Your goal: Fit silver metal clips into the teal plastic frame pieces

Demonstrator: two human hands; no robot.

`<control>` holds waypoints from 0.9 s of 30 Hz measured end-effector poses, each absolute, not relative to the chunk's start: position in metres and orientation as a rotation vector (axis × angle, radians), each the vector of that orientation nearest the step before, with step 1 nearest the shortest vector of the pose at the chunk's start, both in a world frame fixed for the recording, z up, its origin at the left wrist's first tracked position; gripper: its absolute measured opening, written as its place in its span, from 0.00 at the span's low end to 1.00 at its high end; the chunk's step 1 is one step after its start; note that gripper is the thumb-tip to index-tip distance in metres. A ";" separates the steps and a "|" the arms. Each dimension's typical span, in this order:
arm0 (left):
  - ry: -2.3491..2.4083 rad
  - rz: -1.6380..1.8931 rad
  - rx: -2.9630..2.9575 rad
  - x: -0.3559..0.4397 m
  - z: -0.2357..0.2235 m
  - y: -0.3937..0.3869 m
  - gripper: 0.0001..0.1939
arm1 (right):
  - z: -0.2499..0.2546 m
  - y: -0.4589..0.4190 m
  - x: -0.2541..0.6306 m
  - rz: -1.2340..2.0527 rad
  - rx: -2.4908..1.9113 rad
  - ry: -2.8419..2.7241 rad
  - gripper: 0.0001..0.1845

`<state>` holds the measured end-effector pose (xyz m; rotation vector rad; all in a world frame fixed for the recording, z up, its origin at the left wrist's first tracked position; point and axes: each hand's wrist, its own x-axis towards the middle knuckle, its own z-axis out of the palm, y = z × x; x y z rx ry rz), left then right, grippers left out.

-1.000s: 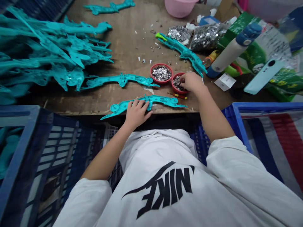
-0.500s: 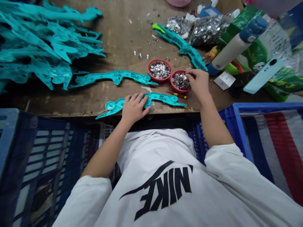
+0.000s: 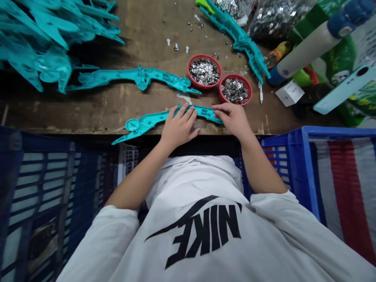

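A long teal plastic part (image 3: 148, 120) lies along the table's near edge. Across its middle rests my left hand (image 3: 179, 126), fingers spread and lying flat on it. My right hand (image 3: 233, 118) is at the part's right end, thumb and fingers pinched together; whatever is between the fingertips is too small to make out. Just behind the right hand stands a red basket (image 3: 250, 93) of small metal pieces. A second red basket (image 3: 189, 71) of shiny metal pieces sits to its left. Another teal part (image 3: 117, 75) lies farther back, left of the baskets.
A heap of teal parts (image 3: 38, 43) fills the back left. At the right are a teal part with a green end (image 3: 239, 37), a bottle (image 3: 308, 51), a small white box (image 3: 290, 93) and a phone (image 3: 343, 92). Blue crates (image 3: 307, 172) flank my body.
My right hand has left the right-hand basket of metal pieces and come down to the right end of the teal part. My left hand stays on the part.
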<state>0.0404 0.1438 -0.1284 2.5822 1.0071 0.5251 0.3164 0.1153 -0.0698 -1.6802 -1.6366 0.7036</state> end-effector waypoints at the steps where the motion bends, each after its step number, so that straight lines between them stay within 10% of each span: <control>1: 1.006 0.513 2.579 0.042 -0.129 0.144 0.37 | -0.072 0.120 0.317 0.748 -1.721 -1.611 0.12; 27: 1.019 0.542 2.523 0.043 -0.130 0.143 0.36 | -0.066 0.145 0.296 0.593 -1.986 -1.925 0.19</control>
